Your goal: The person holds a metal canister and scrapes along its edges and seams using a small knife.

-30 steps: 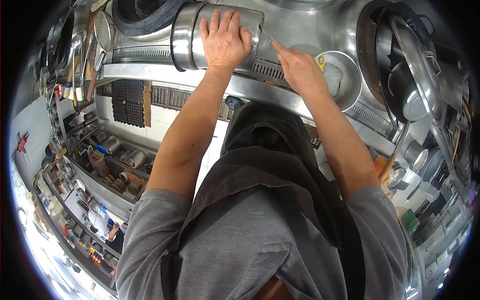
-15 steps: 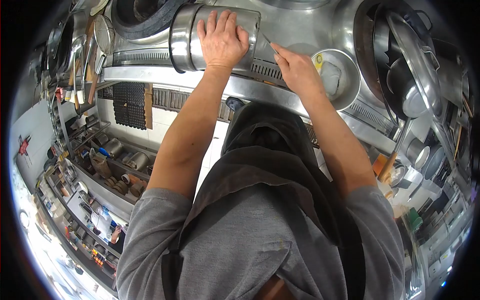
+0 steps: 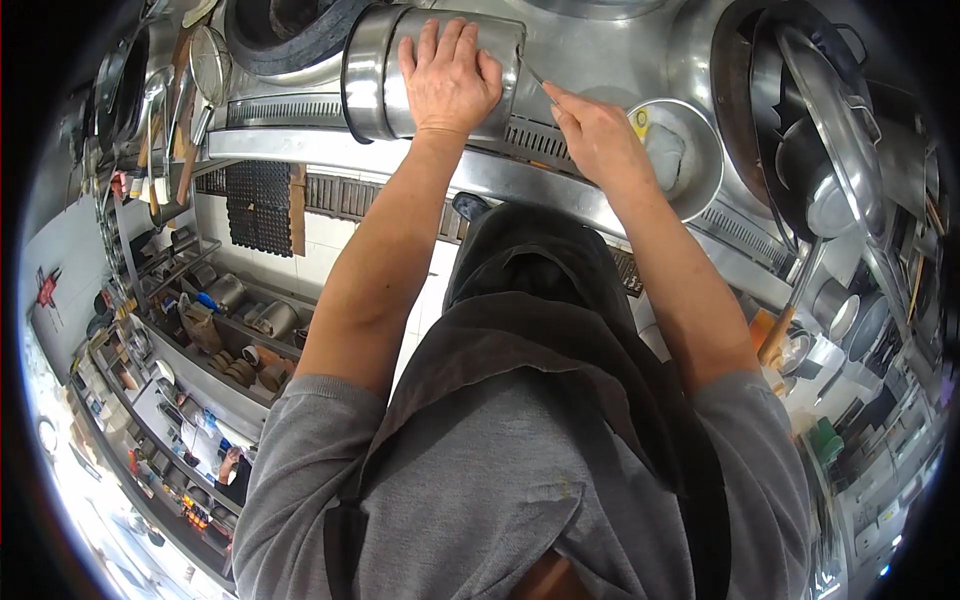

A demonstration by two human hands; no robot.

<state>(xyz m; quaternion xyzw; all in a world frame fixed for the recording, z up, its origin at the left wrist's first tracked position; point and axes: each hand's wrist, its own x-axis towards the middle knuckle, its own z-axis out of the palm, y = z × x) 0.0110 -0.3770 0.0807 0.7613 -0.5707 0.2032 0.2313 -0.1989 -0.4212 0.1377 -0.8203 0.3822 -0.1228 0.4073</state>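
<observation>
A shiny metal cylindrical pot [image 3: 372, 75] lies on its side on the steel stove top. My left hand [image 3: 450, 80] rests on its upper side, fingers spread. My right hand [image 3: 600, 135] is closed around a thin metal tool [image 3: 531, 72], perhaps a blade, whose handle is hidden in the fist. The tool's tip meets the pot's right end near the rim. Just right of my right hand stands a round metal bowl [image 3: 707, 152] holding a whitish translucent piece [image 3: 664, 154] and a yellow item [image 3: 640, 121].
A dark wok ring [image 3: 290, 60] is at the upper left. Strainers [image 3: 208, 65] and ladles hang beside it. Stacked woks and a metal lid [image 3: 820, 100] stand at the right. The steel front edge [image 3: 500, 178] runs before me. A person's hand [image 3: 230, 462] shows far lower left.
The tool in my right hand moved a little away from the pot's right end, then back against it. My left hand and the pot shifted slightly left and back.
</observation>
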